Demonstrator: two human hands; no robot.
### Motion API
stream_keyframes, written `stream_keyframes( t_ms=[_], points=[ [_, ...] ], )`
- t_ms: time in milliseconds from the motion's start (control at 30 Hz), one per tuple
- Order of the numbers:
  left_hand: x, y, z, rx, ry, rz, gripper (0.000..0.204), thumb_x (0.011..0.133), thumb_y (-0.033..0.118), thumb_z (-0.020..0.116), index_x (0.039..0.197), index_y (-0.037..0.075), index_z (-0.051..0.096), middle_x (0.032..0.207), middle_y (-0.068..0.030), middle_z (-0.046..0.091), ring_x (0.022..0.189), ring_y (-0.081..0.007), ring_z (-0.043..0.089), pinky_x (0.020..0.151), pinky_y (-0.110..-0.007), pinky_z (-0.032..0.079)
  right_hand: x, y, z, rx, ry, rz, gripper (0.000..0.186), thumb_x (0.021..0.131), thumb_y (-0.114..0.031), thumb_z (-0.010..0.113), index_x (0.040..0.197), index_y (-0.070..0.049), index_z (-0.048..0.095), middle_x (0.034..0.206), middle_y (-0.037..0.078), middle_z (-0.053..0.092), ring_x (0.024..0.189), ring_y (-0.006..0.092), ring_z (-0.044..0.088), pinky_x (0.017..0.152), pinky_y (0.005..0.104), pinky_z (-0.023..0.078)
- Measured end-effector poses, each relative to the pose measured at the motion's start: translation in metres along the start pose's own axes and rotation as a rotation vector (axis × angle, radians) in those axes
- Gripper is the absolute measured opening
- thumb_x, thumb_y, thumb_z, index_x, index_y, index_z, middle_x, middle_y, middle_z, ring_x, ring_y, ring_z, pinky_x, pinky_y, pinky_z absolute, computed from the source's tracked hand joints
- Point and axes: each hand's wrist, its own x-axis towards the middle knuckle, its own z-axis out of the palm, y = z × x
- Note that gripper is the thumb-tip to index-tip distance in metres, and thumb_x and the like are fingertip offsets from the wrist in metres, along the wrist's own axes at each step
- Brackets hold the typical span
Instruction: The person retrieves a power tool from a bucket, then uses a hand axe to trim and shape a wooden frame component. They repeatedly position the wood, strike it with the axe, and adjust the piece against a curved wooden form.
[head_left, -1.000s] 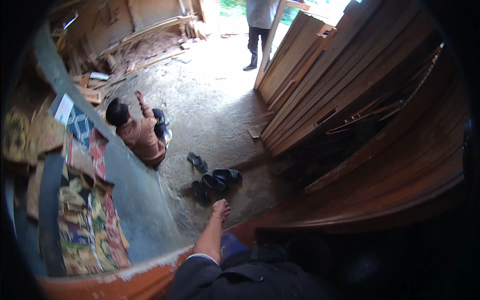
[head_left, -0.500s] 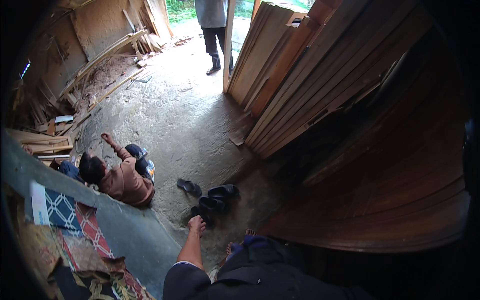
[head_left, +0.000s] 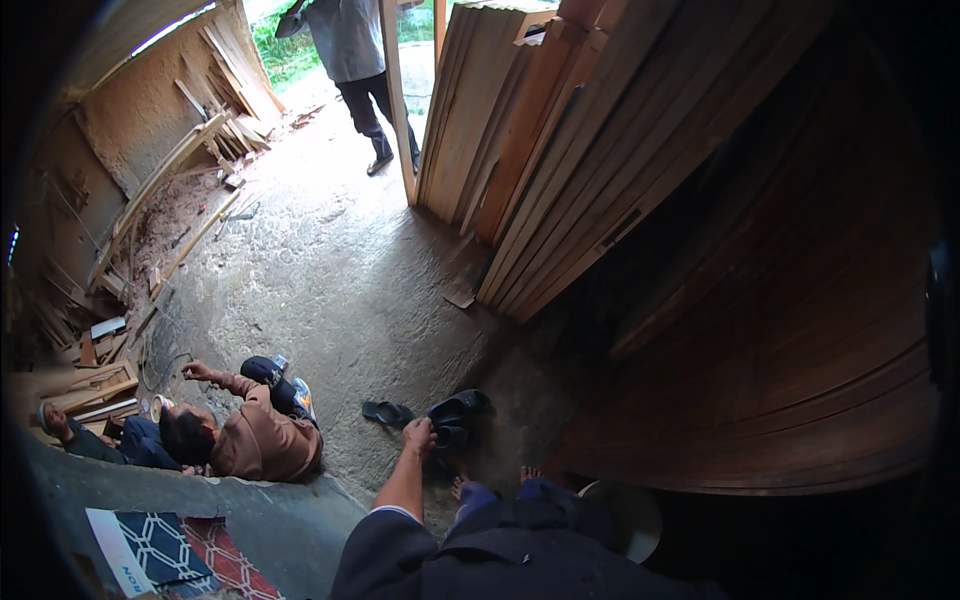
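Two black slip-on shoes (head_left: 462,404) lie right of the left hand (head_left: 419,434), its fingers curled together; one sandal (head_left: 386,412) lies leftward.

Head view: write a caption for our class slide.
Left hand above dark footwear on a rough floor, with a seated person in brown and wooden boards.

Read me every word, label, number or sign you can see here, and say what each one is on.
White strip along the blue patterned cloth: a few dark printed letters, running sideways; I won't copy them out.
Wearer's dark clothing: a tiny pale mark, too small to tell whether it is lettering.
Dark footwear by the left hand: none I can make out.
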Motion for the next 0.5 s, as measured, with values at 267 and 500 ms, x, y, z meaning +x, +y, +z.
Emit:
stream_keyframes(
  t_ms=[267, 500],
  points=[
    [0.049, -0.002, -0.130, 0.006, 0.031, 0.052, 0.032, 0.094, 0.026, 0.062, 0.121, 0.007, 0.065, 0.094, -0.0032, 0.065, 0.068, -0.0125, 0.063, 0.050, -0.024, 0.048, -0.003, -0.022, 0.075, 0.231, 0.079, 0.140, 0.030, 0.090, -0.025, 0.058, 0.106, 0.000, 0.065, 0.094, 0.014, 0.067, 0.076, 0.0292, 0.063, 0.074, 0.0402, 0.053],
    [0.045, -0.054, -0.248, -0.163, 0.243, -0.263, 0.030, 0.093, 0.021, 0.056, 0.120, 0.010, 0.063, 0.106, -0.0064, 0.066, 0.069, -0.0171, 0.062, 0.054, -0.030, 0.048, -0.003, -0.051, 0.130, 0.381, 0.133, 0.200, 0.030, 0.089, -0.025, 0.059, 0.104, -0.001, 0.065, 0.092, 0.014, 0.067, 0.075, 0.0295, 0.063, 0.073, 0.0401, 0.053]
  ],
)
